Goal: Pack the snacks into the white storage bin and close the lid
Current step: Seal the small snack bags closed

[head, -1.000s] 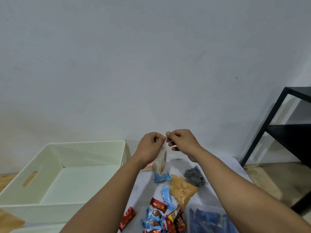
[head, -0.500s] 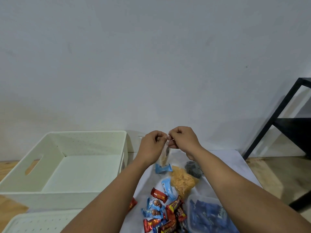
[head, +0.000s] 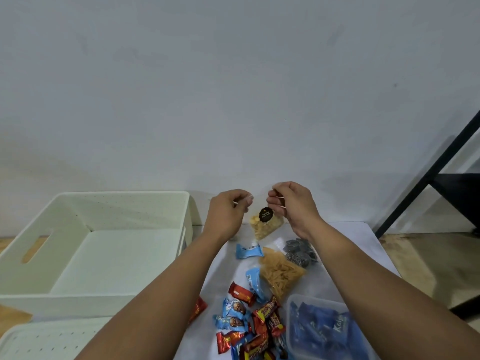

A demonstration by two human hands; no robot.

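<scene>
A small clear bag of yellow snacks (head: 266,224) with a black round sticker hangs in the air over the white table top. My left hand (head: 228,209) and my right hand (head: 291,203) each pinch a top corner of it. The white storage bin (head: 104,206) stands open and empty on the left, and its perforated lid (head: 39,341) lies flat in front of it. On the table lie a bag of orange sticks (head: 280,272), dark spiral sweets (head: 300,252), blue wrapped sweets (head: 248,250) and several red and blue candy wrappers (head: 246,323).
A clear plastic box with blue packets (head: 322,331) sits at the table's near right. A black metal shelf frame (head: 428,175) stands to the right, against the pale wall. Wooden floor (head: 428,255) shows beside the table.
My hands have moved apart, spreading the bag's top so its sticker side now faces me. The view has also tilted down, showing more of the lid and the candy.
</scene>
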